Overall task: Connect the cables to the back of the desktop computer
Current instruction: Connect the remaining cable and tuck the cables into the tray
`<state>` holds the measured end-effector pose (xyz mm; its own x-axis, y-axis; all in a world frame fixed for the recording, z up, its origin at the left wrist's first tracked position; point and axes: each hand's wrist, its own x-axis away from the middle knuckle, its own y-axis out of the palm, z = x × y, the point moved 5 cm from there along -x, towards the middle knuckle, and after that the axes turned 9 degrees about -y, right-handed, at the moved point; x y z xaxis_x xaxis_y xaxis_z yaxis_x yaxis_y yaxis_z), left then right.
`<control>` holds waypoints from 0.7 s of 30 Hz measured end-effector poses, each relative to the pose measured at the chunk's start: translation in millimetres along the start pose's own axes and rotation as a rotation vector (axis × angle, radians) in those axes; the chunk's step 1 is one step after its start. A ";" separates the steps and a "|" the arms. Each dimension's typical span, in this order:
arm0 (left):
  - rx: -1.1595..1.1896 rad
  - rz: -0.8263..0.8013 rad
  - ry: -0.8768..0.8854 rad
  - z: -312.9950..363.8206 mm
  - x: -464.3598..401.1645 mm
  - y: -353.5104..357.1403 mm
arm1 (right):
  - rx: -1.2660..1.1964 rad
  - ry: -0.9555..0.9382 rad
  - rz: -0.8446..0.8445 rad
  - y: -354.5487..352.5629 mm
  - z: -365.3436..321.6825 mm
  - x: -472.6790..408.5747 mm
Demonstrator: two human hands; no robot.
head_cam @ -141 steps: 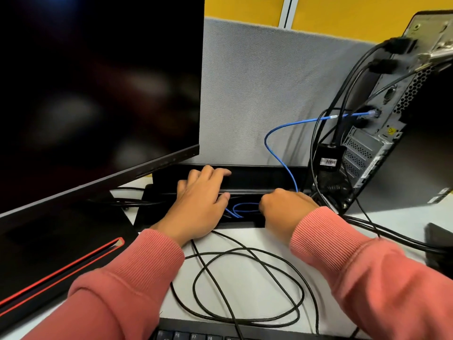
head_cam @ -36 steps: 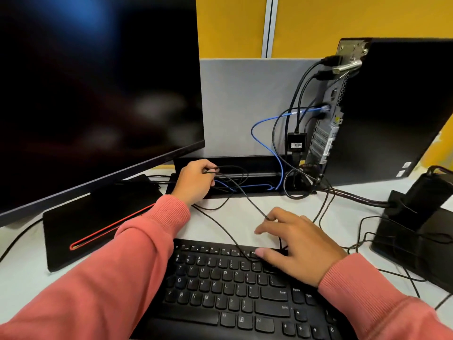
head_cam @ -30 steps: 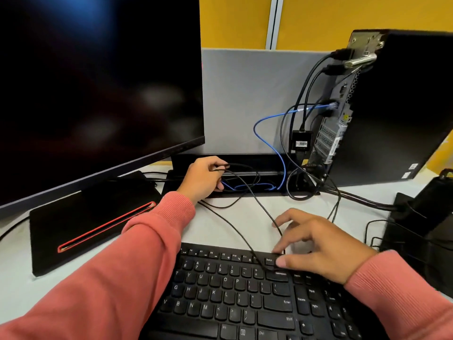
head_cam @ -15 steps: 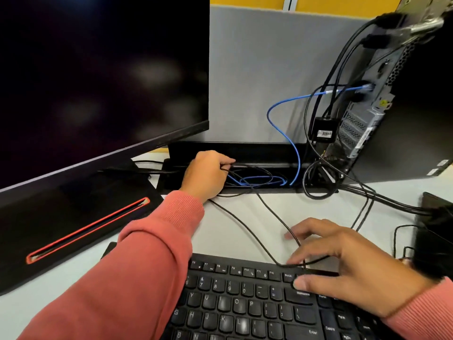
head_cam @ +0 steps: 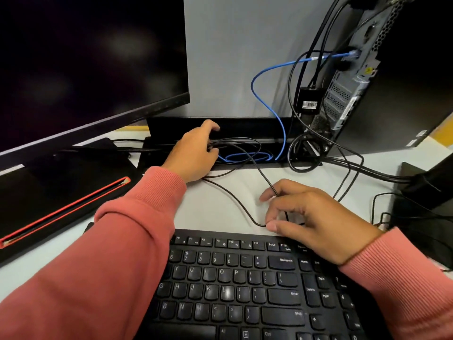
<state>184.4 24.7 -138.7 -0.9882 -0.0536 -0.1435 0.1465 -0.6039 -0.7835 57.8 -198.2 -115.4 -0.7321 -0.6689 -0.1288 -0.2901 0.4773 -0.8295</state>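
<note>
Thin black cable (head_cam: 235, 202) strung between both hands, mid-frame.
Left hand (head_cam: 193, 155) grips its loops; right hand (head_cam: 316, 222) pinches it above the keyboard (head_cam: 232, 285).

Left hand (head_cam: 196, 155) reaches forward, fingers curled; right hand (head_cam: 316, 224) pinches.

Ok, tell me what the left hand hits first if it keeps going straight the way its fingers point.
Probably the upright black back wall of the cable tray. The left hand points away from the person, gripping thin black cable loops over the tray; the gray partition stands just behind. Depth is uncertain.
</note>
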 end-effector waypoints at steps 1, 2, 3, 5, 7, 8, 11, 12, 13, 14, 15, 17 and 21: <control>0.016 0.002 0.004 0.9 0.6 -0.1 | 0.023 0.004 0.019 -0.6 -0.4 0.1; 0.019 0.008 0.012 0.6 0.4 -0.1 | 0.052 0.005 0.041 -1.2 -1.3 -0.6; 0.008 0.014 0.023 0.6 0.5 -0.5 | 0.080 -0.002 0.069 -2.2 -3.0 -1.5; -0.034 0.013 0.037 0.3 -0.4 0.1 | 0.120 -0.028 0.151 -7.0 -8.2 -3.5; -0.060 0.002 0.039 -0.5 -1.6 1.5 | 0.183 -0.051 0.260 -15.0 -14.6 -7.6; -0.064 -0.002 0.036 -1.1 -2.1 2.3 | 0.251 -0.061 0.321 -20.0 -18.0 -10.2; -0.095 -0.004 0.029 -0.8 -2.0 0.9 | 0.538 -0.055 0.469 -36.3 -29.1 -26.6; -0.110 -0.007 0.027 -0.8 -1.8 1.0 | 0.599 -0.010 0.475 -40.6 -30.5 -34.3; -0.118 -0.012 0.022 -0.9 -1.3 1.1 | 0.634 0.054 0.459 -44.1 -29.9 -42.8; -0.120 -0.018 0.014 -1.1 -1.1 0.5 | 0.654 0.124 0.429 -46.8 -27.1 -52.2; -0.120 -0.025 0.007 -0.9 0.0 0.7 | 0.668 0.180 0.400 -48.0 -22.9 -60.8; -0.117 -0.029 0.002 0.2 0.9 -0.1 | 0.702 0.214 0.354 -49.1 -15.2 -78.5; 0.000 -0.022 -0.006 2.3 1.8 -4.8 | 0.699 0.252 0.266 -43.7 3.4 -107.9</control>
<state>181.9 25.7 -133.8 -0.9914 -0.0449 -0.1226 0.1246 -0.6050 -0.7864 151.6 -148.8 -67.1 -0.8645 -0.3930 -0.3134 0.3082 0.0781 -0.9481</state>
